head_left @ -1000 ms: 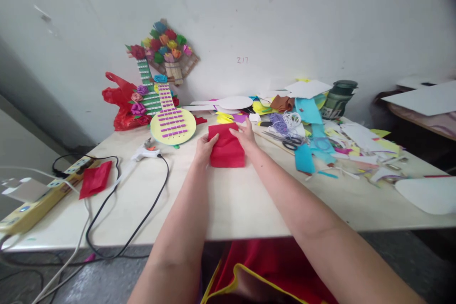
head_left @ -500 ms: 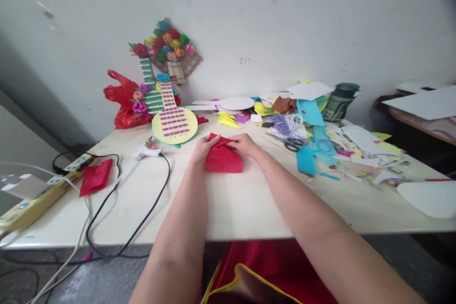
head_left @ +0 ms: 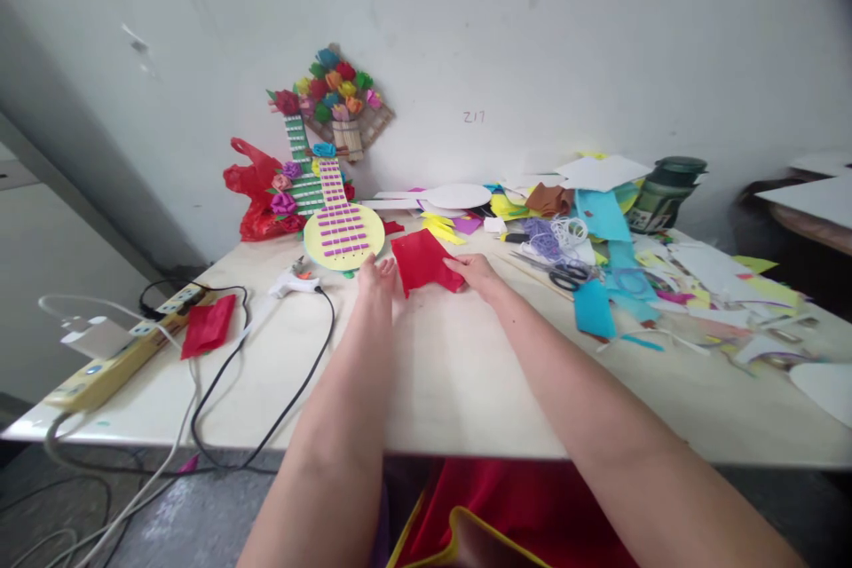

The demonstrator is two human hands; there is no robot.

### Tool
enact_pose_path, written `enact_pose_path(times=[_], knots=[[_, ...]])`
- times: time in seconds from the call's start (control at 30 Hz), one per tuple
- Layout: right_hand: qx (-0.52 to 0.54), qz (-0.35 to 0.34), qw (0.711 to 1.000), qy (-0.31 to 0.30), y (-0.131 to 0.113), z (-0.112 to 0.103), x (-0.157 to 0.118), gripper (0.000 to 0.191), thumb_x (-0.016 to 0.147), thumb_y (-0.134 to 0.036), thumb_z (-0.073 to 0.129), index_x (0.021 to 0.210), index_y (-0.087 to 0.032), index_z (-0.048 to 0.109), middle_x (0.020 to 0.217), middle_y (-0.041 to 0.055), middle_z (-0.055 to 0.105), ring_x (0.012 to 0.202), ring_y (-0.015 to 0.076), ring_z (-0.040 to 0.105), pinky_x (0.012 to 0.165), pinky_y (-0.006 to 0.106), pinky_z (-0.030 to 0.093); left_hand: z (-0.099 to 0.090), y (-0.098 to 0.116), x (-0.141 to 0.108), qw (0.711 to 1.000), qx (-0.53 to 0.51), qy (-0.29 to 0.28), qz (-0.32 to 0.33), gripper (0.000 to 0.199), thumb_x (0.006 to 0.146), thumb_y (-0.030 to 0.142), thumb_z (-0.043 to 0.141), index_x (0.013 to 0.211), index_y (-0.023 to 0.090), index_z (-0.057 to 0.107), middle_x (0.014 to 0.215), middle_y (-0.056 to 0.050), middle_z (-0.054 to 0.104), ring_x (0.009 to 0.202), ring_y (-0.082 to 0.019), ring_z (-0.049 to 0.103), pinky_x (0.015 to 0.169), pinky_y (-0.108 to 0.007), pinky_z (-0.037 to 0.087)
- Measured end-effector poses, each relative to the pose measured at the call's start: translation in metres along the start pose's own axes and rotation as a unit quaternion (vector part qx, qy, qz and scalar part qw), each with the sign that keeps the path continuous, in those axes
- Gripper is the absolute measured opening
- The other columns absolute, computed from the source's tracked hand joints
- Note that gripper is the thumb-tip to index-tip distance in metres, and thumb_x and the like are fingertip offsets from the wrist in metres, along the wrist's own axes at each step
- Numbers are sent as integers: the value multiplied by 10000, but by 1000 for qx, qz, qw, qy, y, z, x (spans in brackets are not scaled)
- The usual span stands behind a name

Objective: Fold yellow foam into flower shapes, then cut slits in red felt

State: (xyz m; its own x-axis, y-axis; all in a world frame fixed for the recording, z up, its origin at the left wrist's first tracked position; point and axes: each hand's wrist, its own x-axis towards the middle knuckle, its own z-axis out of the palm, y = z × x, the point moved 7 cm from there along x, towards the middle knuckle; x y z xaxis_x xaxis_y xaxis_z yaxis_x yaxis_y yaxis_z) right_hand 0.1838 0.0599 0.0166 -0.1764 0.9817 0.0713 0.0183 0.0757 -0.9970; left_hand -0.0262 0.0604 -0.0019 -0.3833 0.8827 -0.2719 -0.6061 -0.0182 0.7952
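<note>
A red piece of crepe paper [head_left: 426,263] is spread in front of me, its right edge pinched in my right hand [head_left: 476,271]. My left hand [head_left: 378,273] is just left of the paper, apart from it, with its fingers loosely parted. Beyond that hand leans a yellow round-bodied paper guitar [head_left: 344,240] with purple strips. Another folded red paper piece [head_left: 209,326] lies at the far left. Between it and my left hand rests a white glue gun [head_left: 293,284].
A yellow power strip [head_left: 126,364] with plugs and trailing cables runs along the left edge. Scissors [head_left: 556,273], purple yarn [head_left: 544,236], blue paper [head_left: 594,309] and many scraps cover the right side. A green bottle [head_left: 667,195] stands behind them. Paper flowers [head_left: 339,89] lean on the wall.
The red paper, held folded by both hands before, is now opened out. My left hand has let go and moved away from it; my right still grips it. The view has turned slightly left.
</note>
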Motion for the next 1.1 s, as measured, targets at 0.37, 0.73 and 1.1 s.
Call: enact_pose_path(times=[0.37,0.73,1.1], knots=[[2,27,1000,13,1,1,-3,233,683,-331,669,618,-114,615,418,-18,532,348,75,472,325,172,397,-23,30,7,993,-99,40,47,501,853,219,362,1343,248,263,1412,-103,308,1256,-164,376,916,-281,431],[-13,35,999,11,8,3,0,188,725,-292,628,687,-109,644,513,27,610,399,97,521,359,191,418,-32,45,25,997,-29,39,67,482,855,186,336,1329,218,260,1453,-93,218,1277,-142,341,920,-236,407],[-27,59,998,16,9,4,0,162,719,-274,642,674,-118,650,476,8,592,375,83,498,338,177,396,-43,63,54,984,71,95,132,423,833,318,436,1252,269,403,1269,-89,467,1197,-179,441,874,-291,432]])
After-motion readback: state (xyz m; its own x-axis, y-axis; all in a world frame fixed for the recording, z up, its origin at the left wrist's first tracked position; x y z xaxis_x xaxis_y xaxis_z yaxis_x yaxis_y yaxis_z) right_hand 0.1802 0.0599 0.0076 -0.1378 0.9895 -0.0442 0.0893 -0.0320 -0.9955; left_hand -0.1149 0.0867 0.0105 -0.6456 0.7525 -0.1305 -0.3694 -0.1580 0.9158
